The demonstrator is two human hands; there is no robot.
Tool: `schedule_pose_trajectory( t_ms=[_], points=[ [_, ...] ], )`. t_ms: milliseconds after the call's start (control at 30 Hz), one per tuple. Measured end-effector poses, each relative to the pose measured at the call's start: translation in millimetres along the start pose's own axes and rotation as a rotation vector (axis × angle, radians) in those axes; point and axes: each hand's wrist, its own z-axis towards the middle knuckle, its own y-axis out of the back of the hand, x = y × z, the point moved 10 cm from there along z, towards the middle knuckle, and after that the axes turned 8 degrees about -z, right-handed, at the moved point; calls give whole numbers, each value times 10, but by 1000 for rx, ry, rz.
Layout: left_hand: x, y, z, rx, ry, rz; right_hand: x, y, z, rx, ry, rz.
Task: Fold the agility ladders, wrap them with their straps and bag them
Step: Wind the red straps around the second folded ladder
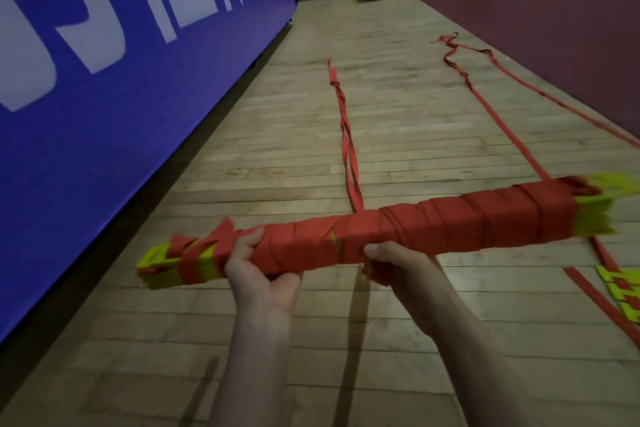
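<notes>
Already we grip the strap-wrapped bundle of yellow ladder rungs (398, 232) in both hands (263, 270), loose red strap tails (348, 146) unwound, bagging undone.

Bundle (433, 224) held crosswise above floor (277, 149); banner (104, 62) left; straps (348, 135) trailing ahead (second ladder (623, 295) right).

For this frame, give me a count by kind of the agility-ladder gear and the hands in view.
Wrapped ladder bundle, held off the floor by both hands: 1
Loose yellow rungs on the floor at the right edge: 1 group
Red strap runs trailing along the floor: 2, a left strap and a right strap
Hands: 2, left hand and right hand
Total: 6
</notes>
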Motion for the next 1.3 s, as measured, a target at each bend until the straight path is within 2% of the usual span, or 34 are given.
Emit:
schedule_pose_trajectory(
  t_ms=[100,167,233,300,400,533,667,767,900,967,1033,1100,1167,1300],
  points=[
    [-108,-144,15,255,-51,-138,-128,65,-92,-108,-156,-43],
    [-154,-275,-37,417,-68,-168,-185,-95,-140,-37,-244,107],
    [-113,-336,-90,494,-41,-184,-228,-251,-175,-2,-335,338],
    [-40,-377,-133,524,-9,-159,-252,-214,-151,-84,-358,444],
    [90,-354,-171,416,40,-100,-160,-64,-126,-177,-274,468],
    [299,-208,-281,34,88,78,-107,66,-116,-188,-176,368],
    [377,-120,-300,-106,92,76,-18,105,-94,-119,-29,209],
    [291,-99,-248,-89,57,50,66,100,-110,-70,-7,84],
    [237,-135,-244,-21,-22,-36,191,78,-146,-103,-94,-120],
    [227,-191,-196,107,-35,-40,134,53,-132,-77,-176,-113],
    [201,-305,-197,304,-33,-65,66,18,-128,-68,-243,-57],
    [187,-363,-167,380,-2,-95,4,-66,-82,-21,-259,72],
    [186,-360,-139,313,10,-70,4,-130,-29,33,-213,159],
    [172,-265,-204,22,5,47,-52,-105,-13,53,-177,140]
  ],
)
